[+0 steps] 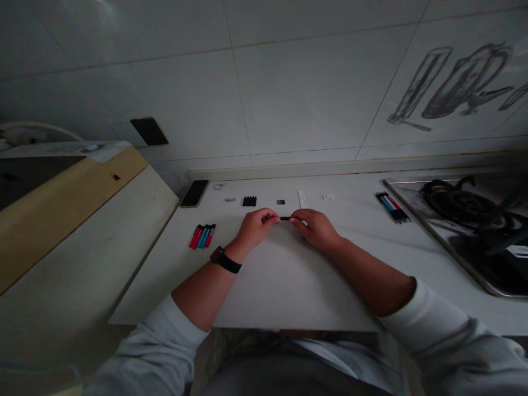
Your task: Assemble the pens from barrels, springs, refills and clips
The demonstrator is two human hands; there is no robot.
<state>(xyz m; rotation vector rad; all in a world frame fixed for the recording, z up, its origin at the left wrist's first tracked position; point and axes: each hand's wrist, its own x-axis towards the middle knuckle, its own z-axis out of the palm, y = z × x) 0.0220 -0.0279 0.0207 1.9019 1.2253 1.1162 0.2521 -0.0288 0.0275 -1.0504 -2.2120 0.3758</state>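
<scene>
Both hands meet over the middle of the white counter (289, 275). My left hand (256, 226), with a dark watch on its wrist, pinches one end of a small black pen part (284, 218). My right hand (315, 228) pinches the other end, and something blue shows just under its fingers. Several red and blue pens (202, 236) lie to the left of my left hand. Another small bunch of pens (392, 207) lies to the right.
Along the back of the counter lie a dark phone (194, 193), small black caps (249, 201), tiny dark pieces (281, 202), white sticks (302, 198) and small white bits (328, 196). A gas hob (466, 220) takes up the right. A wooden-edged cabinet (74, 198) stands at the left.
</scene>
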